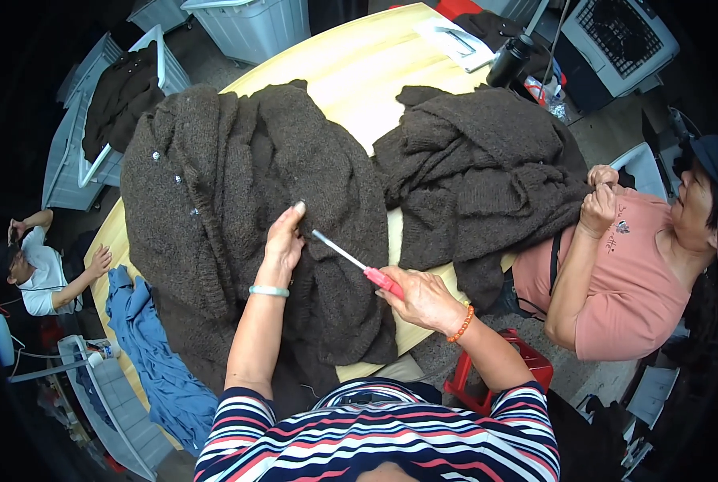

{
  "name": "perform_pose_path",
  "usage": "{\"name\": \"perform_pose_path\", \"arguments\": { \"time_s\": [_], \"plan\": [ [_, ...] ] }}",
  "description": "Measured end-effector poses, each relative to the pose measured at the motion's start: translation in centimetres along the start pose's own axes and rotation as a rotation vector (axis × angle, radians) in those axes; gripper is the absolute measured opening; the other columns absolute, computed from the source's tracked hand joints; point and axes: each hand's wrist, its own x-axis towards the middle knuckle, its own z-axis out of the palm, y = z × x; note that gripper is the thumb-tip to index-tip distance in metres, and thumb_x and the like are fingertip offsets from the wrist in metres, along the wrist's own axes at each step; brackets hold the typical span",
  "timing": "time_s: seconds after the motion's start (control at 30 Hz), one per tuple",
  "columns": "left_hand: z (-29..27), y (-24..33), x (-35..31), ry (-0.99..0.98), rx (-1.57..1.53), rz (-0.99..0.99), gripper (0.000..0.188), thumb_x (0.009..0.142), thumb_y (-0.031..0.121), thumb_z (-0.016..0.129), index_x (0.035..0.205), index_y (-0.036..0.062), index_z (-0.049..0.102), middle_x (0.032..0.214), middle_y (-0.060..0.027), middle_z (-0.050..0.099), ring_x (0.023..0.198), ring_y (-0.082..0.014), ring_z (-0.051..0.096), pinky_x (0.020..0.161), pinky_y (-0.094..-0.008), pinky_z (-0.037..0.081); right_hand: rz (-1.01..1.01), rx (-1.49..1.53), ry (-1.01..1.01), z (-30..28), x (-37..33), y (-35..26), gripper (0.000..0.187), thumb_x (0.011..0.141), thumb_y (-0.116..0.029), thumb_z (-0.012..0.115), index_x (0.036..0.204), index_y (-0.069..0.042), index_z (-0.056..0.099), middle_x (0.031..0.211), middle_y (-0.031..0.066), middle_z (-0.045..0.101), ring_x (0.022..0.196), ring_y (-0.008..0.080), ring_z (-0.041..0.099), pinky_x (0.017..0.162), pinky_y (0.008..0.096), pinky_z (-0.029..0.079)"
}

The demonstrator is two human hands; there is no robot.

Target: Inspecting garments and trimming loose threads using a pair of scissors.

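A heap of dark brown knit garments [190, 265] covers the left and middle of the table in front of me. My left hand [283, 241] rests against this knit, its fingers curled in and a fingertip pointing up; what they hold, if anything, is hidden. In my right hand [427, 301] is a screwdriver-like tool [387, 283] with a red handle and a thin, pale shaft. Its tip points up and left, above the knit and close to my left hand. On the right lies a second brown knit pile [487, 161].
A co-worker [624, 273] in pink grips the right pile's edge. Another person [42, 273] stands at the table's left. Blue cloth [150, 353] hangs over the left edge. Grey bins [246, 28] stand behind; a black bottle [510, 63] sits far right. A red stool [528, 357] stands below.
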Motion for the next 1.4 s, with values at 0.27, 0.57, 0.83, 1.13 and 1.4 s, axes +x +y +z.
{"name": "perform_pose_path", "arguments": {
  "time_s": [0.27, 0.57, 0.83, 1.13, 1.4],
  "plan": [
    [0.4, -0.8, 2.9, -0.06, 0.184, 0.313, 0.012, 0.087, 0.001, 0.067, 0.098, -0.0022, 0.065, 0.096, -0.0074, 0.068, 0.089, -0.015, 0.063, 0.084, -0.0257, 0.048, 0.13, -0.115, 0.006, -0.5, 2.4, -1.3, 0.025, 0.091, -0.027, 0.058, 0.107, -0.007, 0.057, 0.077, 0.0231, 0.065, 0.075, 0.0432, 0.065, 0.071, 0.053, 0.051],
    [-1.1, -0.4, 2.4, -0.069, 0.205, 0.296, 0.017, 0.088, 0.004, 0.067, 0.104, -0.0024, 0.064, 0.091, -0.0044, 0.068, 0.08, -0.0119, 0.064, 0.075, -0.0241, 0.05, 0.075, -0.061, -0.094, -0.5, 3.6, -1.2, 0.028, 0.091, -0.029, 0.059, 0.104, -0.004, 0.056, 0.08, 0.0238, 0.066, 0.08, 0.0435, 0.066, 0.075, 0.0532, 0.05],
    [1.2, 2.8, 7.2, 0.02, -0.257, 0.131, 0.04, 0.089, 0.014, 0.069, 0.123, -0.0027, 0.057, 0.128, -0.0161, 0.058, 0.117, -0.0317, 0.056, 0.109, -0.0476, 0.038, 0.138, -0.027, -0.068, -0.7, 3.5, -0.4, 0.026, 0.092, -0.029, 0.057, 0.107, -0.008, 0.053, 0.08, 0.0229, 0.066, 0.08, 0.0451, 0.065, 0.075, 0.0536, 0.05],
    [2.3, 3.7, 8.7, 0.142, -0.276, 0.167, 0.036, 0.083, 0.001, 0.068, 0.117, -0.0032, 0.059, 0.116, -0.0163, 0.063, 0.105, -0.0323, 0.061, 0.097, -0.045, 0.048, 0.127, -0.012, 0.017, -1.6, 4.7, 0.5, 0.026, 0.092, -0.03, 0.057, 0.107, -0.01, 0.053, 0.078, 0.0225, 0.066, 0.078, 0.0445, 0.065, 0.073, 0.0544, 0.051],
    [0.6, 2.7, 5.6, 0.016, 0.112, 0.532, 0.022, 0.084, -0.004, 0.067, 0.106, -0.0017, 0.067, 0.104, -0.0068, 0.069, 0.09, -0.0162, 0.065, 0.085, -0.028, 0.05, 0.07, -0.1, 0.029, -2.6, 7.4, -2.1, 0.025, 0.091, -0.028, 0.059, 0.103, -0.007, 0.056, 0.075, 0.0219, 0.066, 0.075, 0.0442, 0.065, 0.072, 0.0528, 0.051]
  ]
}}
